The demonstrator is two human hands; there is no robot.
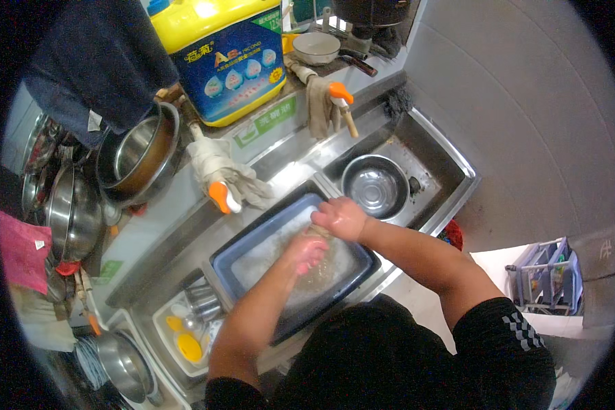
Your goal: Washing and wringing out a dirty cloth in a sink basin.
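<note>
Both hands are over a blue-grey plastic tub [224, 266] set in the middle sink basin. White suds and cloudy water [259, 256] lie in the tub. My right hand [341, 219] is closed in a fist above the tub's far right part. Just below and to the left, my left hand [308, 251] has its fingers curled, and it looks wet. A small piece of beige cloth [320, 231] shows between the two hands, gripped by both. Most of it is hidden by the fingers.
In the right basin sits a steel bowl [375, 185]. A white tub [160, 328] with yellow and metal kitchenware stands in the left basin. Orange-handled taps [219, 197] wrapped in cloth jut over the sinks. A large yellow-and-blue detergent jug [230, 61] stands on the ledge behind.
</note>
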